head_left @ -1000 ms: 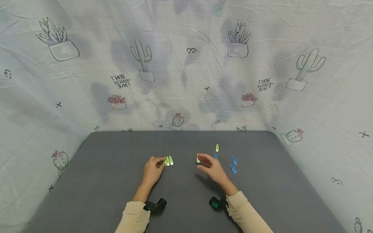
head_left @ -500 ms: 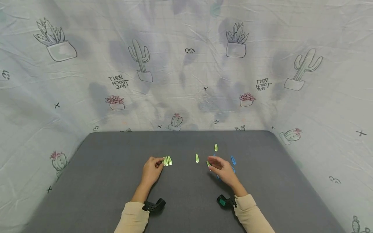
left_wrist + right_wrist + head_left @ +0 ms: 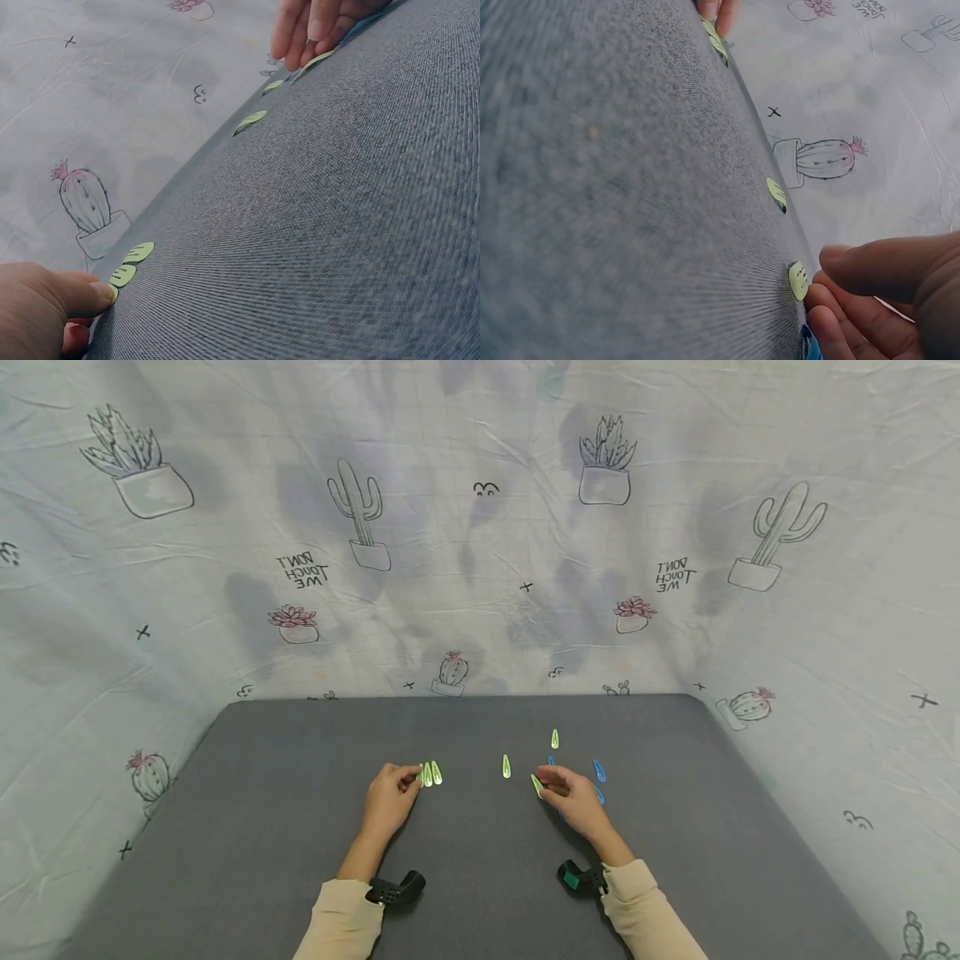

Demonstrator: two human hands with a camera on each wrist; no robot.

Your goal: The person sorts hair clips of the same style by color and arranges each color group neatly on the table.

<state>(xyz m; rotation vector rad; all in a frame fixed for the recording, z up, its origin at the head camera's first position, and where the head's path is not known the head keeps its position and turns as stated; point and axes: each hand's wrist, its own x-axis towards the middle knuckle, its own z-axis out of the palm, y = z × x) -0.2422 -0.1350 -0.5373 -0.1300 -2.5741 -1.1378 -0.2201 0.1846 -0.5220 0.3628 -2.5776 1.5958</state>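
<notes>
My left hand (image 3: 392,795) pinches the leftmost green snap hair clip (image 3: 114,295) between curled finger and thumb, its fingertips close on the cloth. Two more green hair clips (image 3: 432,773) lie upright right beside it in a row. Over on the right, my right hand (image 3: 573,798) hovers low with loosely bent fingers, thumb apart from them. Its fingertips are right at a tilted green hair clip (image 3: 799,281), which lies on the cloth. A blue hair clip (image 3: 810,345) lies partly hidden under these fingers.
One green hair clip (image 3: 506,767) lies alone between the hands, and another green hair clip (image 3: 555,739) lies farther back. Blue hair clips (image 3: 600,771) lie around and partly behind the right hand. A patterned curtain (image 3: 480,543) rises behind the grey tabletop (image 3: 300,827).
My right hand has moved right, from the lone middle green hair clip to the tilted one, uncovering the middle clip. The left hand stays at the row, and the head view has shifted slightly.
</notes>
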